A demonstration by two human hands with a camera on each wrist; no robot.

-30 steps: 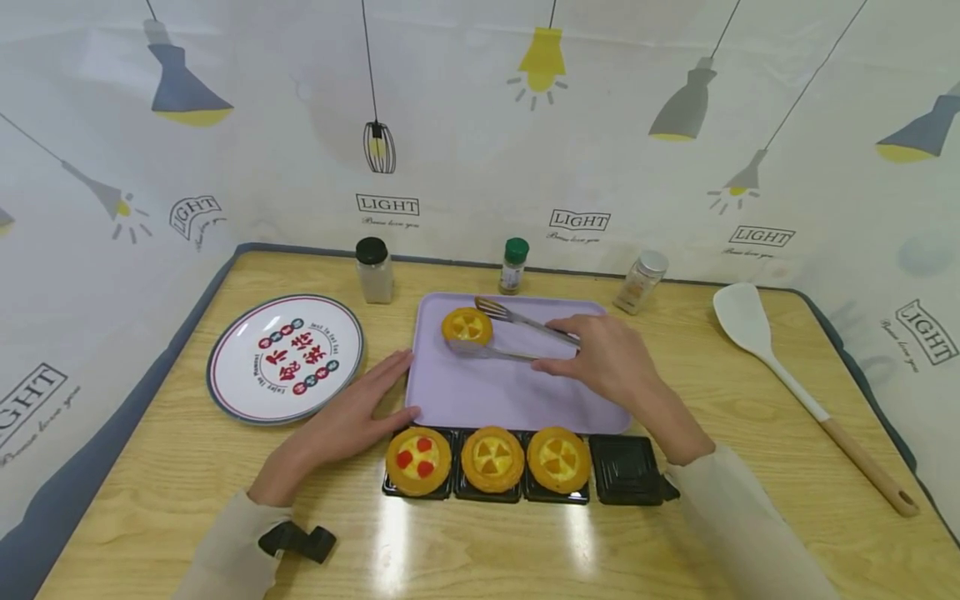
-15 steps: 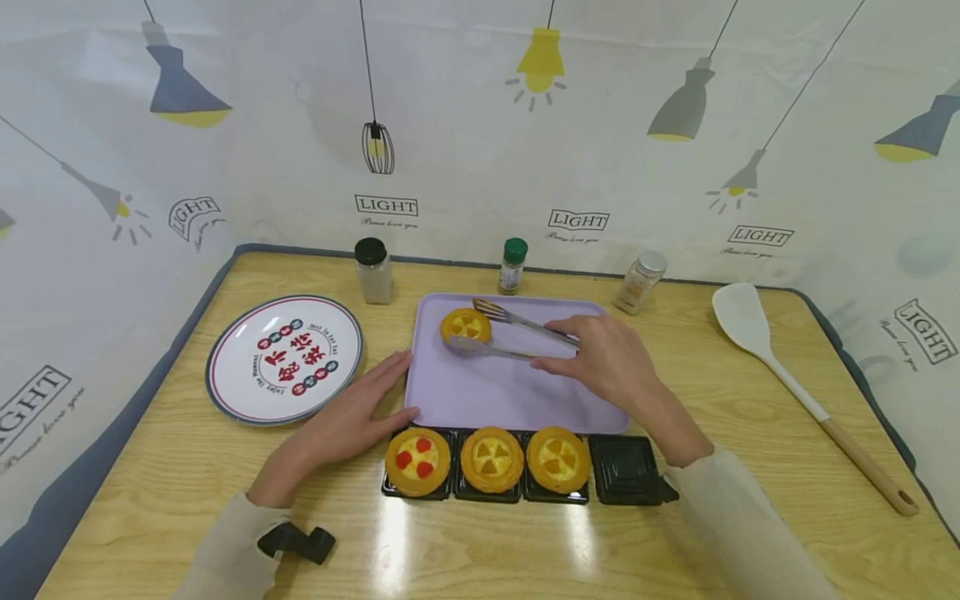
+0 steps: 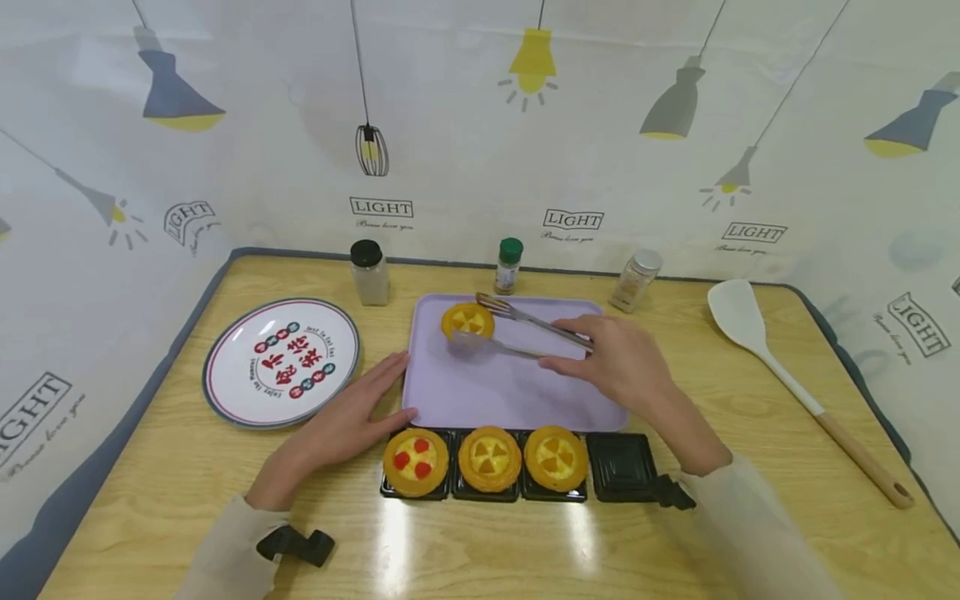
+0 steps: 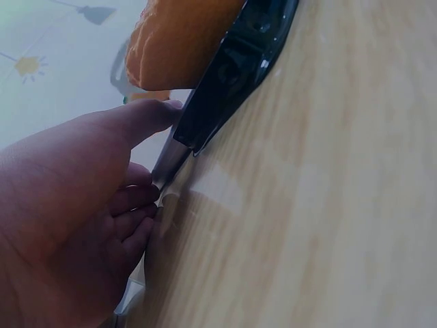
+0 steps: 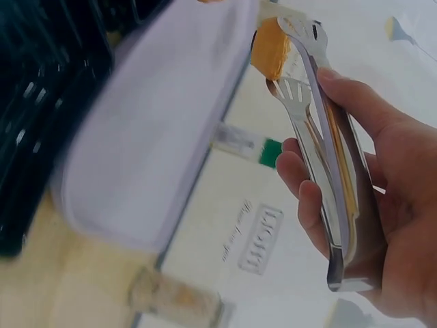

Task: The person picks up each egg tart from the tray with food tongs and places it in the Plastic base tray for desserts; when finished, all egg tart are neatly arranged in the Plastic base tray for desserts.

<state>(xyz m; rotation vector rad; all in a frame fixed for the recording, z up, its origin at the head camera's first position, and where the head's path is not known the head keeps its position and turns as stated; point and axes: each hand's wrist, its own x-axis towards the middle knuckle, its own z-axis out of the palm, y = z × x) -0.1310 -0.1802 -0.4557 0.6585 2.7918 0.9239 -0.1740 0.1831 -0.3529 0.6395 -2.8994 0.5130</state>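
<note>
My right hand (image 3: 626,358) grips a pair of metal tongs (image 5: 328,157) around the arms, with the thumb on one side and fingers on the other. Between the slotted tips is a yellow-topped egg tart (image 3: 467,320), over the far left part of a lilac tray (image 3: 517,396). In the right wrist view the tart stands out against the wall. My left hand (image 3: 360,417) rests along the tray's left edge, fingers stretched out and thumb at the near corner.
In front of the tray are three more tarts (image 3: 490,459) in black holders and a vacant black holder (image 3: 622,467). A printed plate (image 3: 255,392) lies left. Seasoning jars (image 3: 371,279) line the back. A white spatula (image 3: 750,325) with a wooden handle lies right.
The right hand and tongs have shifted slightly right and away from me, with the tart between the tips. The left hand stays at the tray's edge. The head view has shifted a little.
</note>
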